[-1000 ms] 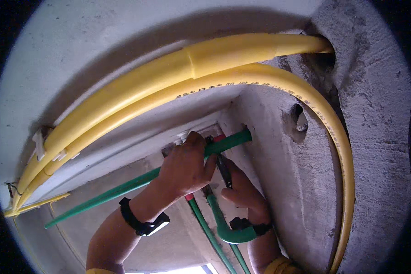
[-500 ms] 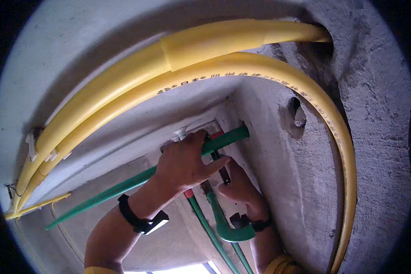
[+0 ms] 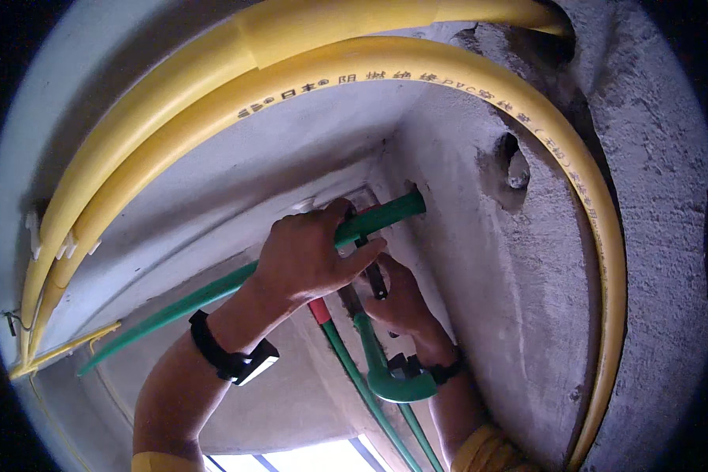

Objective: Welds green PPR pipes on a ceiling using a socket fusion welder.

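My left hand [image 3: 303, 256] is raised at the horizontal green pipe [image 3: 393, 208], its fingers curled up over it beside a dark fitting; what they grip is hidden. Its thumb reaches across the black tool [image 3: 374, 275]. My right hand [image 3: 401, 299] is closed on that tool, below the pipe. A bent green pipe piece [image 3: 397, 385] hangs by my right wrist. A red sleeve [image 3: 319, 310] is on a thinner green pipe [image 3: 346, 358] running downward. Both wrists wear dark bands.
Two thick yellow conduits [image 3: 173, 102] arch across the ceiling and down the rough concrete wall [image 3: 653, 236], which has holes [image 3: 515, 165]. Thin yellow pipes [image 3: 79, 346] run at the lower left. A bright window [image 3: 291, 460] shows at the bottom edge.
The view has shifted, so conduits, pipes and both hands sit higher in the picture. My left thumb has moved from beside the pipe outward across the black tool.
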`<state>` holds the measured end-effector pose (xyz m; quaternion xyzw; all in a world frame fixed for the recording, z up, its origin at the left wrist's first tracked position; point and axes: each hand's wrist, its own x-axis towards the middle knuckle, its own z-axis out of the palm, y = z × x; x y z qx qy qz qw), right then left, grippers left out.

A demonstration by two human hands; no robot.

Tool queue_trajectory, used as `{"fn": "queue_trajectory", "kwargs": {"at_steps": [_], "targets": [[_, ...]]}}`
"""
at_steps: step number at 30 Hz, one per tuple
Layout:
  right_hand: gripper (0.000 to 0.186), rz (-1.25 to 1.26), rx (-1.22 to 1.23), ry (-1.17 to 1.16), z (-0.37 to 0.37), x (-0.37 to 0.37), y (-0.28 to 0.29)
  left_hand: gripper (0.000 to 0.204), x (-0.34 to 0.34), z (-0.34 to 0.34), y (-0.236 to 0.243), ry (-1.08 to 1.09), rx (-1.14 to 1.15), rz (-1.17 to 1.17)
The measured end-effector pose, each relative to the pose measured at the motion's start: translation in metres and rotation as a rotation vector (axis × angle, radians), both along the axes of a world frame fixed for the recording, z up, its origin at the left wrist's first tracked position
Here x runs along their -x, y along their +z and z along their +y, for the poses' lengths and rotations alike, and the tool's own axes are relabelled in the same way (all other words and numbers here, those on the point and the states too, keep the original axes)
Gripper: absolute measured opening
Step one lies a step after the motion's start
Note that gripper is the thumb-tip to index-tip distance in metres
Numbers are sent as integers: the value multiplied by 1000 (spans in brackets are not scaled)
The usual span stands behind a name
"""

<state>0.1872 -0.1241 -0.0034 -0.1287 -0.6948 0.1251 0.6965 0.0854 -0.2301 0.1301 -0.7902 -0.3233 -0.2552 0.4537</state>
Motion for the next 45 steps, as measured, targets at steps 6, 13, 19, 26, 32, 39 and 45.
{"fn": "queue_trajectory", "kwargs": {"at_steps": [6, 13, 19, 26, 32, 39, 45], "targets": [[41, -21, 123, -49, -18, -4, 4, 37, 0, -5, -1, 7, 35, -27], [17, 162, -29, -77, -8, 0, -4, 34, -2, 0, -2, -2, -1, -25], [23, 171, -37, -150, -13, -2, -6, 36, -1, 1, -4, -45, 14, -73], [25, 233, 135, -293, -29, 20, -18, 43, 1, -13, 3, 36, 89, -130], [25, 161, 12, -240, 16, 6, -21, 42, -2, -8, 2, 61, 107, -68], [18, 178, -79, -348, 17, 5, -21, 50, 0, 6, 1, -73, 111, -100], [35, 144, -50, -342, 45, 0, -29, 52, 0, -1, 2, -36, 93, -81]]}}
